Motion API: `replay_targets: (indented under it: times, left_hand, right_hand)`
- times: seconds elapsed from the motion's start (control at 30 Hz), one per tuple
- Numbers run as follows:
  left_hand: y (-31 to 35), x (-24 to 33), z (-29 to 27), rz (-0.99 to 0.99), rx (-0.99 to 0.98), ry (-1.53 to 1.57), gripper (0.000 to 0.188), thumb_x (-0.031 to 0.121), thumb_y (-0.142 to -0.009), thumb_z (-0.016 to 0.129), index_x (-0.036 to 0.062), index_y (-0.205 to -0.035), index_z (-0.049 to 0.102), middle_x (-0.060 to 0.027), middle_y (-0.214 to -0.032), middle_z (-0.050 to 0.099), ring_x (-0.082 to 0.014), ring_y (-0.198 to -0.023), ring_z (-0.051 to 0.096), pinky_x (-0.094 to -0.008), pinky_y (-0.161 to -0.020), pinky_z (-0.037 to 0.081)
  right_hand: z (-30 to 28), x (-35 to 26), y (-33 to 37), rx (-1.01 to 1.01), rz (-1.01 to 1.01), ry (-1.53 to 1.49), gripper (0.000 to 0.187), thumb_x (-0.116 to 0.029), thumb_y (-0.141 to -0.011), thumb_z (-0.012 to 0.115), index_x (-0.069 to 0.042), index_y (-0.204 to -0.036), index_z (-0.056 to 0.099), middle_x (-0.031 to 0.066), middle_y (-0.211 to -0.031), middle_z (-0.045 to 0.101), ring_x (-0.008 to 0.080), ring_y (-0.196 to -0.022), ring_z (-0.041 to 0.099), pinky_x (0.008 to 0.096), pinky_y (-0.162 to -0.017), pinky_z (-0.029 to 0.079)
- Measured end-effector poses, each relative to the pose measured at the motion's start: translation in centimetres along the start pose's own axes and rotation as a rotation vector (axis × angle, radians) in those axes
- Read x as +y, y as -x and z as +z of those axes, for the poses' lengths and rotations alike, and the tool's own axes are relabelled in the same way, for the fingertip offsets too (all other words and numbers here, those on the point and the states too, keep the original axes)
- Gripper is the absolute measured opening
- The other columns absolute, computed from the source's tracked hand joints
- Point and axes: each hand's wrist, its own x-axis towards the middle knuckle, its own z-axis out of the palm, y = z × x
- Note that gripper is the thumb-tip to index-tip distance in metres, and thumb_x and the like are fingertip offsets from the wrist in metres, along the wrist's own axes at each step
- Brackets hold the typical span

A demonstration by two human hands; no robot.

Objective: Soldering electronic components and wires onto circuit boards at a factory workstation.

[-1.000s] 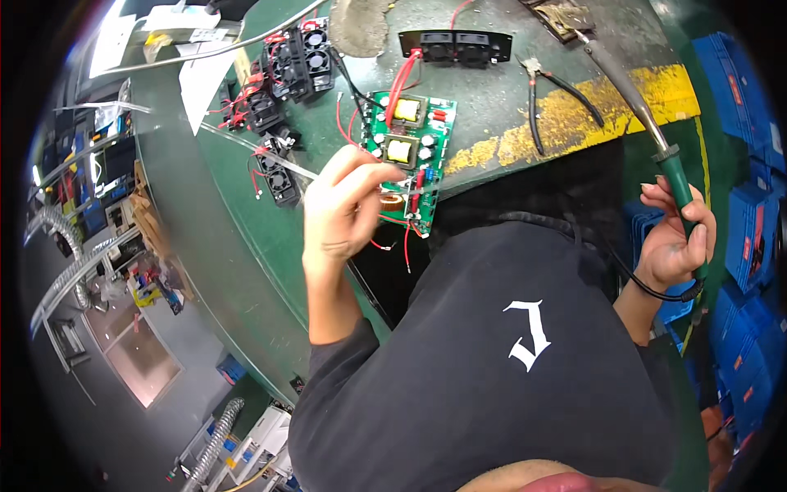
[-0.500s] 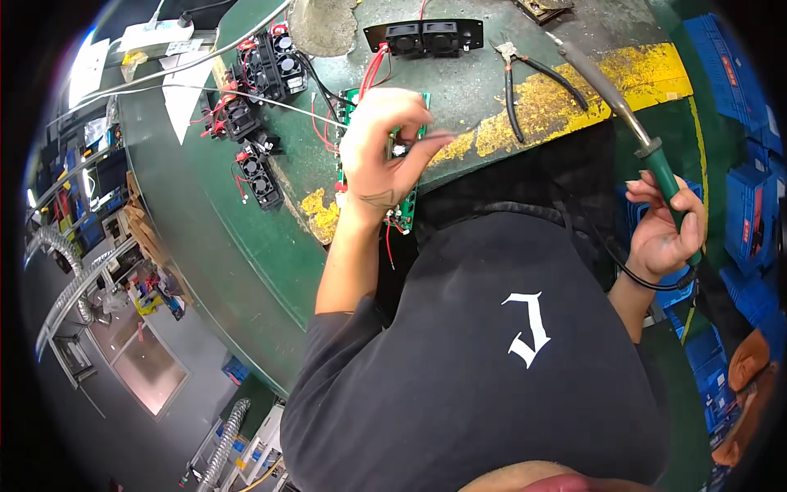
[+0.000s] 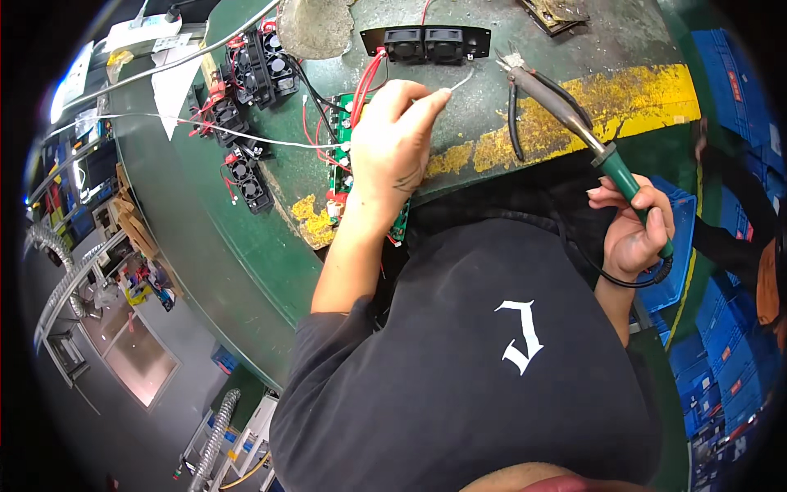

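My left hand (image 3: 395, 135) is above the green circuit board (image 3: 341, 129), thumb and fingers pinched on a thin pale solder wire (image 3: 464, 82). Its short free end sticks out to the right, and its long part trails off left past the board. My right hand (image 3: 639, 234) grips the green handle of a soldering iron (image 3: 571, 115). The iron points up and left, its tip overlapping the head of the cutting pliers (image 3: 514, 121); I cannot tell if they touch. Beyond my left hand stands a black panel with two fans (image 3: 425, 45), red wires running from it toward the board.
Several small black fans (image 3: 246, 176) with red wires lie left of the board. A grey slab (image 3: 316, 29) and a dark metal piece (image 3: 556, 15) are at the far edge. Blue crates (image 3: 725, 90) stand at the right. A person's dark sleeve (image 3: 742, 193) shows there.
My left hand has turned, and the solder wire end now shows beyond its fingers. My right hand has brought the soldering iron left and lower, its tip now by the pliers.
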Motion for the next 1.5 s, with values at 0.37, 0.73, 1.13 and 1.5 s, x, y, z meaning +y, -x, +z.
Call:
replay_targets:
  times: [0.37,0.73,1.13,1.5]
  left_hand:
    - [-0.9,-1.1,2.0,-0.053,-0.121,-0.038,0.035,-0.004,-0.076,0.068,0.0067,-0.109,0.074,-0.0081,-0.095,0.064,-0.0253,-0.083,0.066,-0.0353,-0.066,0.055]
    - [-1.3,-0.8,2.1,-0.094,-0.125,-0.038,0.035,-0.004,-0.076,0.069,0.0066,-0.109,0.074,-0.0083,-0.095,0.065,-0.0253,-0.082,0.066,-0.0353,-0.065,0.055]
    - [-1.2,-0.6,2.3,-0.129,-0.104,-0.013,0.032,-0.005,-0.077,0.069,0.0060,-0.107,0.074,-0.0089,-0.092,0.065,-0.0262,-0.081,0.066,-0.0357,-0.067,0.055]
    - [-1.2,-0.8,2.8,-0.141,-0.105,-0.015,0.031,-0.004,-0.078,0.068,0.0056,-0.107,0.075,-0.0088,-0.094,0.065,-0.0267,-0.083,0.067,-0.0354,-0.070,0.056]
  right_hand:
    - [0.5,1.0,-2.6,-0.055,0.102,-0.030,0.035,-0.033,-0.103,0.041,-0.002,-0.097,0.057,0.0312,-0.103,0.066,0.0385,-0.076,0.073,0.0425,-0.063,0.063]
    - [0.4,1.3,-3.8,-0.084,0.109,-0.037,0.035,-0.034,-0.104,0.040,-0.003,-0.098,0.056,0.0310,-0.102,0.067,0.0379,-0.074,0.073,0.0415,-0.060,0.063]
    - [0.1,2.2,-3.8,-0.078,0.125,-0.085,0.035,-0.033,-0.104,0.040,-0.003,-0.098,0.057,0.0313,-0.102,0.067,0.0390,-0.075,0.073,0.0428,-0.061,0.063]
    - [0.2,2.1,-3.7,-0.062,0.135,-0.076,0.034,-0.033,-0.103,0.041,-0.003,-0.097,0.056,0.0316,-0.102,0.067,0.0394,-0.075,0.073,0.0432,-0.061,0.063]
